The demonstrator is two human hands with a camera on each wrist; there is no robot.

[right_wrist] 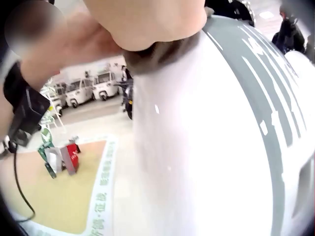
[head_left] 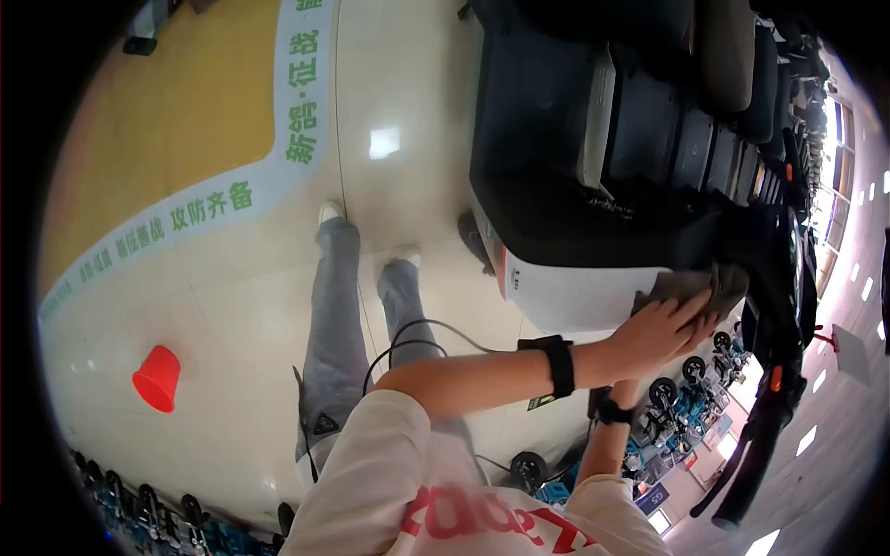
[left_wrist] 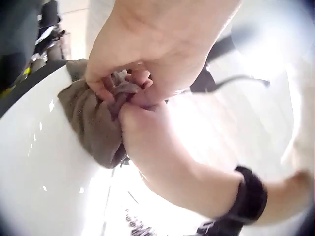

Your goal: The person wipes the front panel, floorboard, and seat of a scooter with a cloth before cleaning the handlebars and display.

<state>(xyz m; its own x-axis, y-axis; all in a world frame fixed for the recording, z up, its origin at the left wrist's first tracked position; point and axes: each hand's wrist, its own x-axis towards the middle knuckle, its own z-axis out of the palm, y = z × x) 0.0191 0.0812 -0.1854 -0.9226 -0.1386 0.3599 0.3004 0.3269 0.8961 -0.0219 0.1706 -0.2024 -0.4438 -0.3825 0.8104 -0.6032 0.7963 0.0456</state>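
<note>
A grey-brown cloth [head_left: 732, 285] lies bunched against the white panel [head_left: 575, 295] of a scooter-like vehicle, close to its handlebar [head_left: 774, 371]. My left hand [head_left: 656, 335] reaches across above my right, fingers spread over the cloth in the head view. Seen from the left wrist, the left hand's [left_wrist: 152, 44] curled fingers pinch a twisted fold of the cloth [left_wrist: 93, 123]. Against it, my right hand [left_wrist: 152, 142] grips the same cloth, its fingertips mostly hidden. The right wrist view shows the cloth [right_wrist: 162, 58] pressed on the panel's edge beneath my right hand [right_wrist: 147, 19].
A red bucket [head_left: 158, 378] stands on the tiled floor at left, near a yellow floor area with a white lettered border [head_left: 218, 206]. More dark vehicles line up behind this one; small blue ones [head_left: 663, 431] stand at lower right. A cable [head_left: 445, 324] hangs by my legs.
</note>
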